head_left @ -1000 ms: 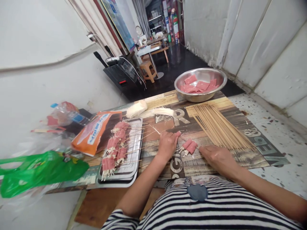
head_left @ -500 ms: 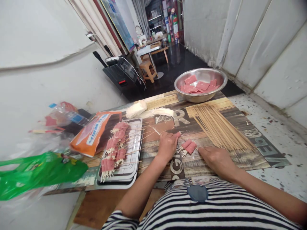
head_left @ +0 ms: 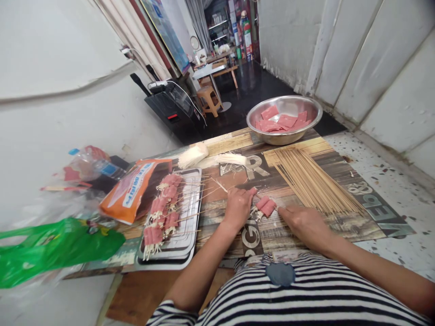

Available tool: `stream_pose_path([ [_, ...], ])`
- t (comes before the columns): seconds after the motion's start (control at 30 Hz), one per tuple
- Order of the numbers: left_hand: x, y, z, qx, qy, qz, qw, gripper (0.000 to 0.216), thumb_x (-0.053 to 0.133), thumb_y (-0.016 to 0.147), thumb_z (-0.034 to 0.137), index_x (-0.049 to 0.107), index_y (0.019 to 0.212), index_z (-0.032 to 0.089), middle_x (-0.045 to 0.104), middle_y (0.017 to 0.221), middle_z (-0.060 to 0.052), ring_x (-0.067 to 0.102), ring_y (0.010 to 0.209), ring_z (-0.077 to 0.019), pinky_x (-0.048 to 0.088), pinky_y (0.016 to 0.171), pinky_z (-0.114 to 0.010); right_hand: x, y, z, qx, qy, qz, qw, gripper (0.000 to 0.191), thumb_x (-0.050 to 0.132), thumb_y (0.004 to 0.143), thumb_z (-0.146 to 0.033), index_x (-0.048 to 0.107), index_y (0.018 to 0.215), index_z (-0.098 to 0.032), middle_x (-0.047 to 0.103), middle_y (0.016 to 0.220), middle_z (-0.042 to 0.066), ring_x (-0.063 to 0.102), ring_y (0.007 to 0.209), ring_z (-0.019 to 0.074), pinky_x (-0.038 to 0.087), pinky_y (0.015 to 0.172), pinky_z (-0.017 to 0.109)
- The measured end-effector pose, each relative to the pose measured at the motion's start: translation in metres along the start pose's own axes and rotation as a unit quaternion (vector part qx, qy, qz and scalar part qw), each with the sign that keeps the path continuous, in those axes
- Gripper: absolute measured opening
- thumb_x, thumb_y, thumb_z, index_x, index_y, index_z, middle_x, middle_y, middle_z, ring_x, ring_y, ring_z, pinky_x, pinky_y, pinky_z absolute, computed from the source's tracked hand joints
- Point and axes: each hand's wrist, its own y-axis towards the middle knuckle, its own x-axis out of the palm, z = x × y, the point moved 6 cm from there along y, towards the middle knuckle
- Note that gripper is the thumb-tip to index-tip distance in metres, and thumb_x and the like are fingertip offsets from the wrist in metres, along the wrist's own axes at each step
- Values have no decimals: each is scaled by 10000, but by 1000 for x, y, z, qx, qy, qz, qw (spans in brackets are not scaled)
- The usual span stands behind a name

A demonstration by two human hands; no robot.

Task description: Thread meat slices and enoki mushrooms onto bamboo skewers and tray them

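Note:
My left hand [head_left: 238, 203] is closed around a pink meat roll [head_left: 253, 191], of which only the end shows past the fingertips. Just right of it, a skewer carries rolled pink meat slices [head_left: 266, 206] with white enoki strands poking out. My right hand [head_left: 304, 222] pinches that bamboo skewer [head_left: 277, 208] at its right end, mostly hidden by the fingers. To the left, a metal tray [head_left: 190, 226] bears several finished meat-and-enoki skewers [head_left: 159, 206].
Loose bamboo skewers [head_left: 312, 179] lie fanned on the right of the board. Behind them stands a steel bowl [head_left: 288, 138] with meat slices [head_left: 287, 121]. Enoki bunches [head_left: 193, 155] rest at the back. An orange packet [head_left: 136, 188] and a green plastic bag [head_left: 61, 244] are at left.
My right hand has shifted slightly left, bringing the skewered rolls a little closer to my left hand. The left hand has barely moved.

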Motion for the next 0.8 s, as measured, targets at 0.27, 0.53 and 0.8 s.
stream_pose_path([
  [0.27, 4, 0, -3, -11, -30, -23, 999, 263, 436, 982, 204, 680, 1070, 161, 671, 745, -43, 561, 722, -177, 398, 752, -331, 2, 18, 1, -25, -7, 24, 999, 196, 494, 844, -40, 664, 895, -124, 634, 667, 68, 557, 630, 172, 313, 564, 287],
  [0.53, 2, 0, -6, -18, -56, -70, 996, 302, 403, 968, 174, 705, 982, 168, 694, 805, -59, 571, 721, -184, 411, 749, -346, 9, 33, 5, -59, -9, 25, 998, 244, 498, 858, -62, 662, 1037, -92, 646, 684, 65, 581, 633, 176, 333, 545, 290],
  [0.8, -4, -11, 8, -118, -53, 38, 991, 365, 631, 850, 463, 679, 1095, 196, 705, 938, -77, 612, 874, -237, 450, 806, -374, 13, 32, 17, 6, 18, 7, 1000, 222, 459, 928, -207, 670, 906, -144, 675, 770, 75, 621, 734, 184, 376, 623, 274],
])
